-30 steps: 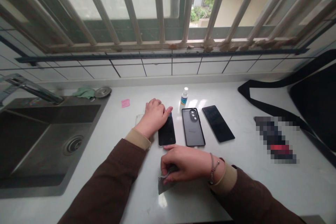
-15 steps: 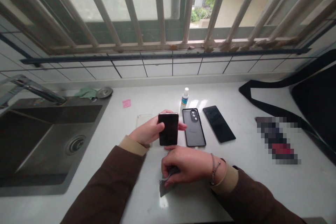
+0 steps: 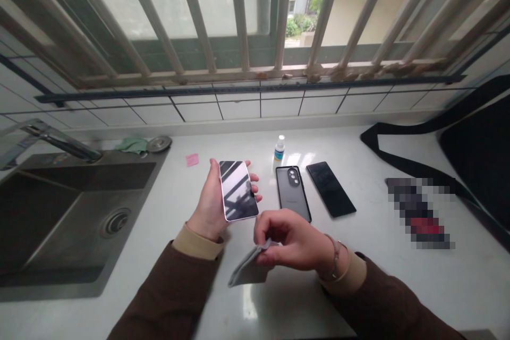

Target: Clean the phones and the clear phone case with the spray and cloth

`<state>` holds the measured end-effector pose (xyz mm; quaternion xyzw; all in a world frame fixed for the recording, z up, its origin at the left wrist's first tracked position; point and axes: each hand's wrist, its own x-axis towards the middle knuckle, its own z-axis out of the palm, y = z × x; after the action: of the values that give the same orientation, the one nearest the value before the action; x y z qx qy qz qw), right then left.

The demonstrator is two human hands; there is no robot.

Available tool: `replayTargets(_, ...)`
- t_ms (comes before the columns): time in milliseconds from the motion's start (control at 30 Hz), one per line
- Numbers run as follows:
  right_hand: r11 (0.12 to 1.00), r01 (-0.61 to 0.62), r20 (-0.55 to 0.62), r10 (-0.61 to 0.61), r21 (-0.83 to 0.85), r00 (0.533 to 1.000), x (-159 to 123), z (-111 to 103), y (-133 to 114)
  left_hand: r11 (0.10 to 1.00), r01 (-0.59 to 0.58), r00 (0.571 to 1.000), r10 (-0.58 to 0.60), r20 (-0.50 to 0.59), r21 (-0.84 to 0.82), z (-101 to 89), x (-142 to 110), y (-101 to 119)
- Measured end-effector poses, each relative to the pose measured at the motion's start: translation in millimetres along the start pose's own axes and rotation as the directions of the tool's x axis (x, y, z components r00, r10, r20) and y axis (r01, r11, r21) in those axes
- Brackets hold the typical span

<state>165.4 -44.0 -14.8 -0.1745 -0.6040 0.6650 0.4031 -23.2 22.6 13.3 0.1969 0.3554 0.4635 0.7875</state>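
My left hand [image 3: 210, 203] grips a phone [image 3: 238, 190] by its edges, lifted off the white counter [image 3: 398, 276] with its dark glossy screen facing up and reflecting the window bars. Just below it, my right hand [image 3: 292, 239] pinches a grey cloth [image 3: 247, 270] that hangs down from the fingers above the counter. A second phone in a dark case [image 3: 292, 193] lies camera-side up to the right of the held phone. A third black phone [image 3: 330, 188] lies screen up beside that. A small white dropper bottle [image 3: 279, 149] stands behind them.
A dark steel sink [image 3: 71, 223] with a tap [image 3: 51, 138] fills the left. A pink sticky note [image 3: 192, 159], a green rag [image 3: 132, 144] and a metal strainer lid [image 3: 159, 143] lie near it. A black bag with strap [image 3: 474, 159] sits right. A barred window runs behind.
My left hand picked the leftmost phone off the counter and tilted its screen up toward me. My right hand rose from the counter with the grey cloth pinched in it.
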Motion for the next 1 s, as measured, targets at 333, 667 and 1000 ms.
replayTargets(333,0.619,0.195,0.008,-0.292,-0.761,0.957,-1,-10,5,0.999,0.009,0.999,-0.010,0.033,0.046,-0.6,-8,-43)
replayTargets(667,0.300,0.127,0.024,-0.324,-0.945,0.946,3,-4,6,0.965,-0.143,0.986,0.121,0.112,0.218,-3.3,-5,-63)
replayTargets(1000,0.469,-0.073,-0.312,-0.455,-0.880,0.834,-1,-9,5,0.952,0.121,0.962,-0.183,0.203,0.283,-12.9,-19,-65)
